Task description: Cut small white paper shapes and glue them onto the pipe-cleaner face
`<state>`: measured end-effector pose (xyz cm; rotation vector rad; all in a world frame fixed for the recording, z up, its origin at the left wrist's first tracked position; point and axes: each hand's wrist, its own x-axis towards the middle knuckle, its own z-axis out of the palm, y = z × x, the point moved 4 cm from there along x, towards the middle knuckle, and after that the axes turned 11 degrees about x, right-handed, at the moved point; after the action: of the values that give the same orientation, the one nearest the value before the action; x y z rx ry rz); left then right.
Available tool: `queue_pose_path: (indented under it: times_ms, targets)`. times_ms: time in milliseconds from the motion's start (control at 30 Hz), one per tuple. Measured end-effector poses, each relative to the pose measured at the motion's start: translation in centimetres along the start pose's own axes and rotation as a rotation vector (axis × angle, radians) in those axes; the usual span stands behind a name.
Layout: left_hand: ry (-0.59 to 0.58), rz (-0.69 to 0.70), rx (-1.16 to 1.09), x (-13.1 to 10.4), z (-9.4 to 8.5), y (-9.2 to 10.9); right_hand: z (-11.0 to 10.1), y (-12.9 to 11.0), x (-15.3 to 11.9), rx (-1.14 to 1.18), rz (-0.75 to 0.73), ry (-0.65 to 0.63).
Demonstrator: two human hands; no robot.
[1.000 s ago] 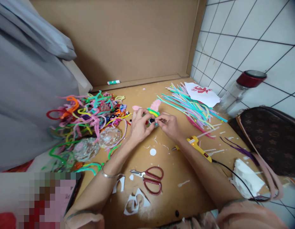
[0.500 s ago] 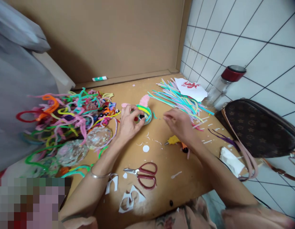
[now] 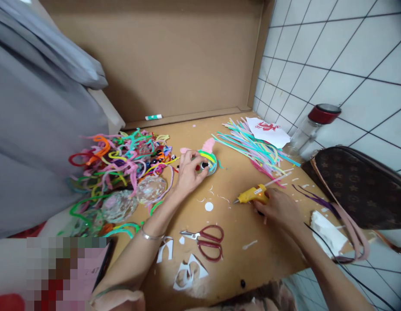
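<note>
In the head view my left hand is closed on a small round craft figure with green, yellow and blue fuzzy bands, pink ear-like pieces and a black-and-white eye. Part of the figure is hidden behind my fingers. My right hand wraps round the handle of a yellow hot glue gun, whose nozzle points left and whose glue stick juts out the back. A white paper disc lies below the figure. Nearer to me lie red-handled scissors, spread apart, and cut paper scraps.
Tangled pipe cleaners and clear plastic balls cover the left side. Straight pipe cleaners lie back right, under a printed paper. A bottle, a brown bag and crumpled tissue stand along the right.
My right hand has moved down and toward me from beside the figure and has taken hold of the glue gun. My left hand stays on the figure. The whole view has shifted slightly.
</note>
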<state>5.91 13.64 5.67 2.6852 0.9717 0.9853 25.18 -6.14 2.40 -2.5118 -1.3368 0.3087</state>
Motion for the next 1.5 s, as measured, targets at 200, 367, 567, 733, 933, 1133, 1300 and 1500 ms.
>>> queue_pose_path:
  times_ms: [200,367,567,733,933,1133,1300,1500]
  targets:
    - [0.000,0.000,-0.029,0.1,0.0,-0.2,-2.4,-1.8,0.3,0.326,0.005,0.228]
    - [0.015,0.009,-0.043,0.2,0.1,-0.3,-2.8,-5.0,2.8,0.409,-0.003,0.363]
    - [0.036,0.014,-0.075,0.1,0.2,-0.5,-0.5,-7.1,5.5,0.409,-0.190,0.526]
    - [0.039,0.028,-0.062,0.2,0.2,-0.6,0.3,-7.3,6.3,0.371,-0.242,0.537]
    - [0.042,0.021,-0.066,0.2,0.3,-0.6,0.7,-7.4,6.5,0.373,-0.247,0.540]
    - [0.041,0.027,-0.054,0.3,0.2,-0.5,0.9,-7.4,6.6,0.371,-0.230,0.532]
    - [0.053,0.038,-0.053,0.3,0.1,-0.5,1.0,-7.4,6.6,0.372,-0.214,0.529]
    - [0.064,0.033,-0.066,0.3,0.2,-0.6,0.9,-7.4,6.7,0.388,-0.204,0.482]
